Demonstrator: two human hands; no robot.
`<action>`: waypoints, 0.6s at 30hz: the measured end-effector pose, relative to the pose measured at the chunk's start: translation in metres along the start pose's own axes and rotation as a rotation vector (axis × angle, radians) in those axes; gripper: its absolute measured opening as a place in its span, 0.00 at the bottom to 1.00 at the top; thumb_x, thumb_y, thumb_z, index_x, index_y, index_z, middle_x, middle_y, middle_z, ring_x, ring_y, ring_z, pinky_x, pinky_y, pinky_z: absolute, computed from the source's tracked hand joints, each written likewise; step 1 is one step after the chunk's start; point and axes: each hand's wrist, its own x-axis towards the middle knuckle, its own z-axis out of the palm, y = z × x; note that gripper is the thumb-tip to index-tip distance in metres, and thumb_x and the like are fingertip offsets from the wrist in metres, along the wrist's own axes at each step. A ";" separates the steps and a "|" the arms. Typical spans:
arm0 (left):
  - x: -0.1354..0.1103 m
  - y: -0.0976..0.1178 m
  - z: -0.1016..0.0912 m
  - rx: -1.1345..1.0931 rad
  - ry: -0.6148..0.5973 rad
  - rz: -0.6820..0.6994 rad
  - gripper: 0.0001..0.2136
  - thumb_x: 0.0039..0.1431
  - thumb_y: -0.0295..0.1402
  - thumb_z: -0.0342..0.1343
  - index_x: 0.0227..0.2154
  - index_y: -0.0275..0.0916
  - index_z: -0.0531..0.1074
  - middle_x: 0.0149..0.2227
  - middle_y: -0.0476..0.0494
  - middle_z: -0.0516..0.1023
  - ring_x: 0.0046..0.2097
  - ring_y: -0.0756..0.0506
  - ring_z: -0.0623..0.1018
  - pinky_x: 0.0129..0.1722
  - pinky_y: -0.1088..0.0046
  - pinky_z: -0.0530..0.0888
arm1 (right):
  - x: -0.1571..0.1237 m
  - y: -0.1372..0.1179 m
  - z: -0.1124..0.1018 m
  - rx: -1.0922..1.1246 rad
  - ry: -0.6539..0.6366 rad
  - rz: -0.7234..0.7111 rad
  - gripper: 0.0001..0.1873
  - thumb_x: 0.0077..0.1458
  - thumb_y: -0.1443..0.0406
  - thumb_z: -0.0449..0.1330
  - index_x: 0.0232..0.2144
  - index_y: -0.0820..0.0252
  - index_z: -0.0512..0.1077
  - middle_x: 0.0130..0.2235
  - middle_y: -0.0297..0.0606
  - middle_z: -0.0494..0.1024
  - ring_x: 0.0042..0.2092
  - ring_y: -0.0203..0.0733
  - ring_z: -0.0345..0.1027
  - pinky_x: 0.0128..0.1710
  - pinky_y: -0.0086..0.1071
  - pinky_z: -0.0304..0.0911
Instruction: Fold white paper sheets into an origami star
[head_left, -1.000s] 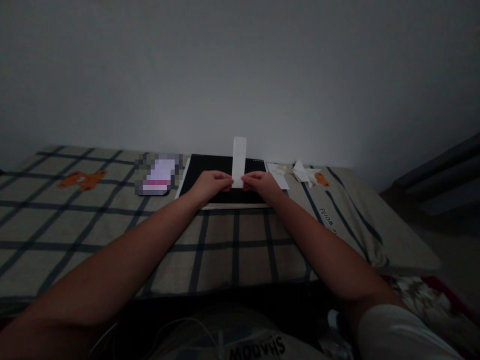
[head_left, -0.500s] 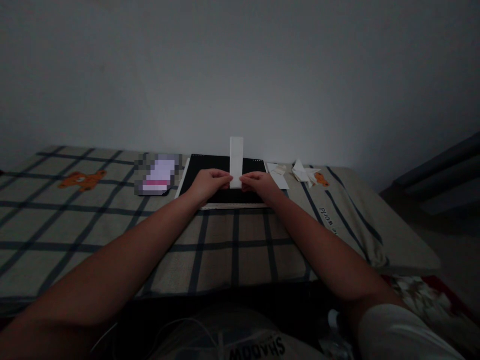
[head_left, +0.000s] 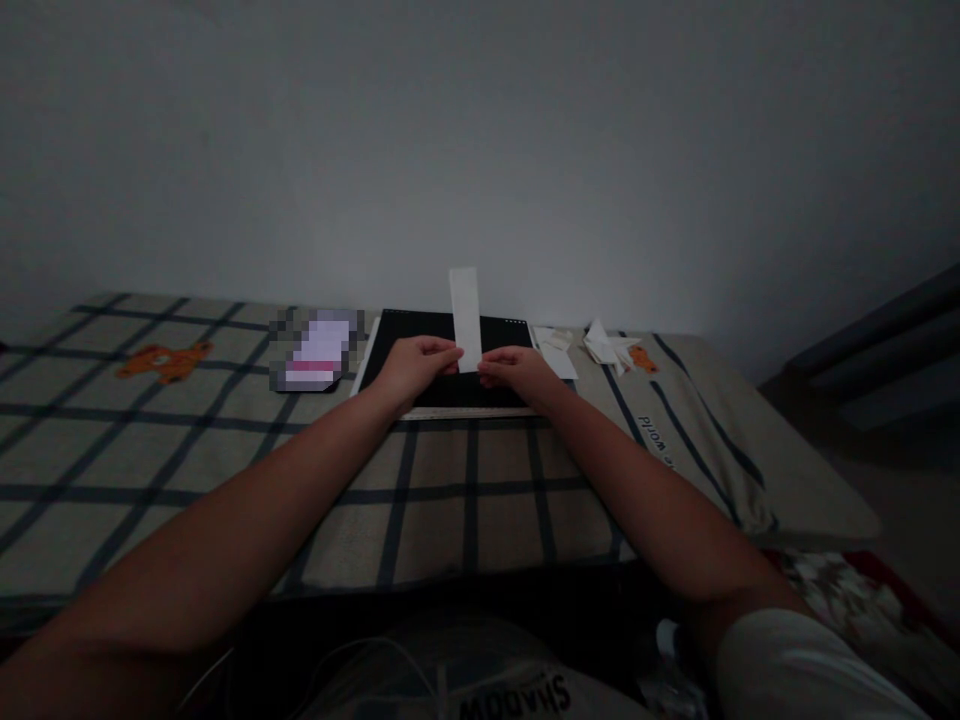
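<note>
A long folded strip of white paper stands up between my hands, leaning slightly to the left. My left hand pinches its lower left edge between thumb and fingers. At the lower right edge, my right hand has its thumb and fingers closed on the paper. Beneath both hands lies a black-covered notebook with a row of holes along its far edge. The notebook rests on light pages that show at its left and near sides.
A checked cloth covers the surface. To the left lies a phone with its screen lit and blurred. Right of the notebook are loose white paper pieces and a folded paper shape. A grey wall rises behind.
The paper strip has shifted a little to the left and up, and its top now tilts left. Both hands have stayed nearly in place.
</note>
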 end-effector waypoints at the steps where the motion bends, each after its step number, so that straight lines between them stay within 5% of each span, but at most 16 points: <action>1: 0.000 0.000 0.000 -0.009 0.000 -0.003 0.05 0.48 0.31 0.66 0.27 0.36 0.77 0.25 0.47 0.77 0.29 0.50 0.74 0.36 0.71 0.74 | 0.000 0.000 0.000 -0.005 -0.004 -0.009 0.07 0.46 0.66 0.70 0.29 0.61 0.76 0.25 0.32 0.78 0.27 0.32 0.70 0.32 0.29 0.69; 10: 0.001 0.000 -0.001 -0.032 -0.005 -0.003 0.05 0.47 0.30 0.67 0.26 0.36 0.77 0.25 0.48 0.77 0.27 0.52 0.73 0.36 0.71 0.74 | 0.001 0.000 -0.003 0.015 -0.033 -0.008 0.12 0.43 0.63 0.71 0.32 0.62 0.78 0.29 0.35 0.80 0.30 0.34 0.72 0.34 0.31 0.71; 18: -0.001 -0.001 0.000 0.112 -0.193 0.010 0.06 0.45 0.32 0.68 0.22 0.36 0.77 0.22 0.48 0.77 0.25 0.51 0.73 0.31 0.72 0.73 | 0.007 0.001 -0.007 0.077 0.089 -0.151 0.16 0.43 0.56 0.70 0.31 0.60 0.75 0.27 0.32 0.77 0.30 0.34 0.70 0.36 0.32 0.69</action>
